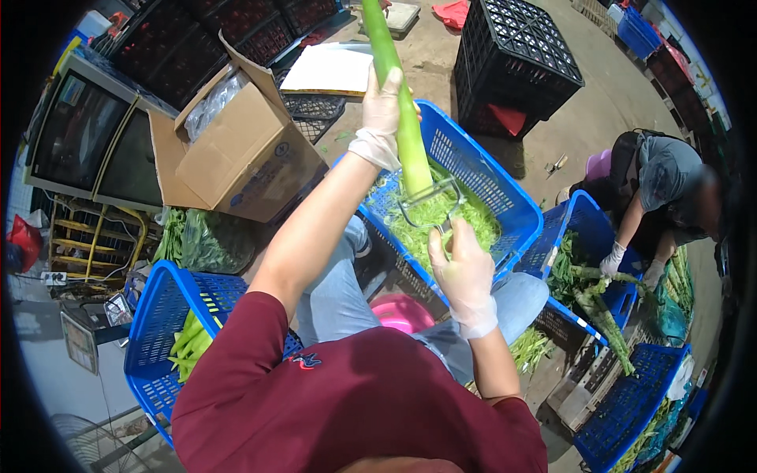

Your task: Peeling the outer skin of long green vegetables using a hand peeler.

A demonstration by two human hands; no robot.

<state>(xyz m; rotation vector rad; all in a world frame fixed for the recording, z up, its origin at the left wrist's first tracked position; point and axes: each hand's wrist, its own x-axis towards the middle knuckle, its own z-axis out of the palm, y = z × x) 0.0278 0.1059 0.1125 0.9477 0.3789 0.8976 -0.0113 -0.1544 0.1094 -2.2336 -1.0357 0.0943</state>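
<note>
Maroon sleeves frame two thinly gloved hands. Right hand [464, 268] grips a wire-framed peeler [430, 201] against a long, smooth pale-green stem [404, 118], held slanted by the closed left hand [381, 118] above a blue perforated plastic basket [489, 177] of shredded peelings [438, 217]. Concrete floor beyond holds black crates [516, 59] and a cardboard box [240, 154].
</note>
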